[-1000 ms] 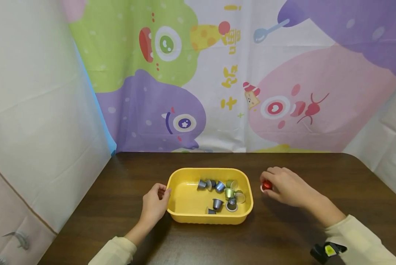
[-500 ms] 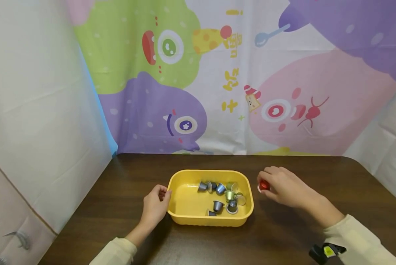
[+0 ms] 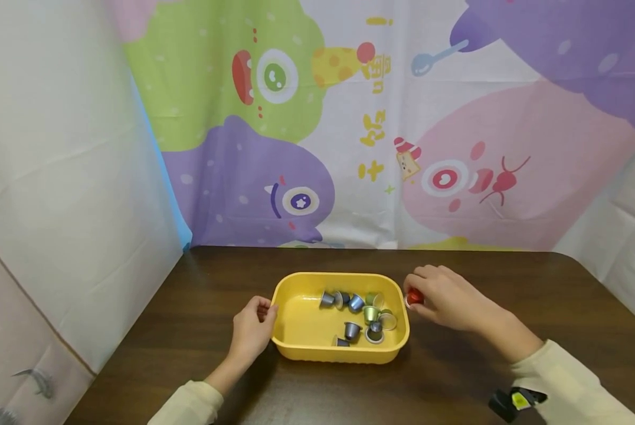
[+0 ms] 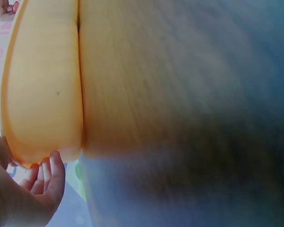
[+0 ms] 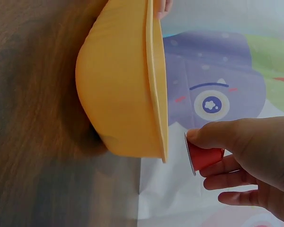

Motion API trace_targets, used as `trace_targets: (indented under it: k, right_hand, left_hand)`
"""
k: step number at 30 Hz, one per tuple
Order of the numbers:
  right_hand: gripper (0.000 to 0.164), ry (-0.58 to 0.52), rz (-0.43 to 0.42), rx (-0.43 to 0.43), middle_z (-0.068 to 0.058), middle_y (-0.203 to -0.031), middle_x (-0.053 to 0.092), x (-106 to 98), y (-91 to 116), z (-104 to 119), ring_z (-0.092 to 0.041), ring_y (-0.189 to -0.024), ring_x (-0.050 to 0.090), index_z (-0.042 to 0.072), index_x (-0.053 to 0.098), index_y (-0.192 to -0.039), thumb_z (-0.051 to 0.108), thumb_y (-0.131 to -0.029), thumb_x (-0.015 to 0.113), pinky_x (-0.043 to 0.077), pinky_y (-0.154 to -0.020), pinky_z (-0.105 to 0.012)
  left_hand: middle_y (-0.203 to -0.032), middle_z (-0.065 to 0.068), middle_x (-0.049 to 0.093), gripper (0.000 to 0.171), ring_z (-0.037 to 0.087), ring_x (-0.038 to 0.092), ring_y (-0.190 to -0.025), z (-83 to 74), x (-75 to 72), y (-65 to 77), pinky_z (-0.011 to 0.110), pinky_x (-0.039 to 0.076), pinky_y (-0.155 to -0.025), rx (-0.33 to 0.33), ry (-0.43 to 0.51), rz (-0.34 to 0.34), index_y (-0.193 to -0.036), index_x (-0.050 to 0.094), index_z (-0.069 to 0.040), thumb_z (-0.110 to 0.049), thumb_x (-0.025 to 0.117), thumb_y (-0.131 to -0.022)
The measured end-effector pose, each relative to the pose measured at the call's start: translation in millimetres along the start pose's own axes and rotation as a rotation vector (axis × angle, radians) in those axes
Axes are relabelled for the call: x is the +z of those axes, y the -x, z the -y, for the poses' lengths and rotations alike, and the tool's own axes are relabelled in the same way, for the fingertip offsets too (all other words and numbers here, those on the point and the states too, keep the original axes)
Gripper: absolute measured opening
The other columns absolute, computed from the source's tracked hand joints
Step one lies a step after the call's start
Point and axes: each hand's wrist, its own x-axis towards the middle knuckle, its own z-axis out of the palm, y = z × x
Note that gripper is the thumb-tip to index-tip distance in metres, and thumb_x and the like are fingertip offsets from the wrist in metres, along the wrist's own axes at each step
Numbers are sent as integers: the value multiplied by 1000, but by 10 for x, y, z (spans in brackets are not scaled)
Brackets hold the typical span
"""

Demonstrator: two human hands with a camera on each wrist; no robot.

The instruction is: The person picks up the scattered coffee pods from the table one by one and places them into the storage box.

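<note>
A yellow plastic basin point(image 3: 339, 355) stands on the table, with several coffee capsules lying inside, mostly toward its right half. Among them are a light green capsule point(image 3: 371, 314), a blue capsule point(image 3: 356, 303) and a dark grey capsule point(image 3: 352, 331). My left hand point(image 3: 251, 332) grips the basin's left end, thumb at the rim and fingers against the outer wall in the left wrist view. Just outside the right rim, my right hand point(image 3: 450, 298) pinches a red coffee capsule point(image 5: 206, 156) between thumb and fingers. In the right wrist view the capsule is apart from the basin, its silver lid facing it.
The dark brown wooden table point(image 3: 317, 389) extends around the basin on all sides. Behind it hangs a curtain point(image 3: 370, 218) printed with cartoon monsters. A white cloth point(image 3: 68, 147) closes off the left side, another the right.
My right hand has moved left with the red coffee capsule, closer to the basin's right rim. The left hand keeps its place on the basin. The head view has shifted slightly.
</note>
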Motion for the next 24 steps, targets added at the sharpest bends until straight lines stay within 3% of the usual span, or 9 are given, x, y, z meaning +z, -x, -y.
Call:
trace_targets:
  k: [14,24]
  right_hand:
    - [25,-12,9,-57,8,-75,51,-39,-201,94,-8,-72,46,17,60,-86,23,-74,81,43,-68,-28]
    - [24,-29,89,-39,8,-78,55,-49,-336,173,-8,-73,49,16,62,-91,25,-77,79,47,-72,-30]
  left_hand:
    - [-82,10,66,13,17,60,-76,-15,-5,0,24,49,-66,7,-5,-3,-91,62,-1,-14,62,-91]
    - [-83,11,66,13,17,61,-77,-13,-15,-1,24,49,-65,2,-3,7,-92,62,-1,-14,61,-92]
